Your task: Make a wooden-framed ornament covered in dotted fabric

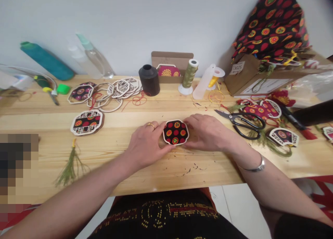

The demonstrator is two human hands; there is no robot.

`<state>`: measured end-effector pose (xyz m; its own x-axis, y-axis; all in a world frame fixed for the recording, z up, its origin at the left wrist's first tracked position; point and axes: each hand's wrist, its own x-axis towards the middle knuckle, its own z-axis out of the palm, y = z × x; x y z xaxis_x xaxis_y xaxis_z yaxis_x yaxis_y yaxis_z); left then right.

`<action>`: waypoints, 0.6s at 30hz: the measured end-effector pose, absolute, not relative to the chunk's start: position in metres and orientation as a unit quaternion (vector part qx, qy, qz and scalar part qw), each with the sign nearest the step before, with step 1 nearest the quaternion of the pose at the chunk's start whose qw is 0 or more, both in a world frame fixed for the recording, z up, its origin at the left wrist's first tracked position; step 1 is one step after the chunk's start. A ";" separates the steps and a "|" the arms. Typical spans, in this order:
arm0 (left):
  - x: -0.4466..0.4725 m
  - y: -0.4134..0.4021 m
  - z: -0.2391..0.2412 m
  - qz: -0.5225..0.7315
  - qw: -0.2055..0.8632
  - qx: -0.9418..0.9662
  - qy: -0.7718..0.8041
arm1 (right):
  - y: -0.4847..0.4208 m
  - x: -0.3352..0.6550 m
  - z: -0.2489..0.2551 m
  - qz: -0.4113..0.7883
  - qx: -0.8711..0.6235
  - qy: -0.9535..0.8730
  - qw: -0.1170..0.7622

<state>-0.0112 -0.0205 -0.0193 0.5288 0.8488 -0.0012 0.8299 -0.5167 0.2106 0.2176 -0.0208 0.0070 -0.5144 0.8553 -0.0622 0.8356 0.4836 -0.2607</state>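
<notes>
Between my two hands, over the middle of the wooden table, is a small wooden-framed fabric ornament (176, 132), black with red and orange round flowers. My left hand (145, 142) grips its left edge, thumb at the lower corner and fingers at the upper one. On the opposite edge, my right hand (205, 132) closes its fingers and thumb around the right side. Farther left lies a similar ornament with lattice panels (87, 122). Black-handled scissors (240, 122) rest to the right of my right hand. Dark fabric scraps (194, 168) are scattered nearer to me.
Behind stand a black thread cone (149, 80), a green thread spool (190, 76) and a white squeeze bottle (204, 83). Loose wooden frames (106, 96) lie back left, a green tassel (71, 166) at front left. A cardboard box (244, 74) with patterned fabric (273, 31) occupies the back right.
</notes>
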 end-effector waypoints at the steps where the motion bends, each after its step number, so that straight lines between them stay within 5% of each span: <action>1: -0.011 -0.021 -0.019 0.049 0.095 0.868 0.484 | -0.020 0.220 0.007 0.129 -0.489 -0.861 0.048; 9: -0.014 -0.019 -0.020 0.067 0.127 0.856 0.497 | -0.015 0.229 0.003 0.177 -0.381 -0.890 0.179; 18: -0.012 -0.022 -0.020 0.071 0.098 0.865 0.487 | -0.014 0.224 0.002 0.189 -0.394 -0.886 0.157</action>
<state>-0.0120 -0.0215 -0.0203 0.5151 0.8567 0.0271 0.8289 -0.5060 0.2385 0.2240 -0.0136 0.0016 -0.6410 0.7567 0.1287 0.6384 0.6187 -0.4579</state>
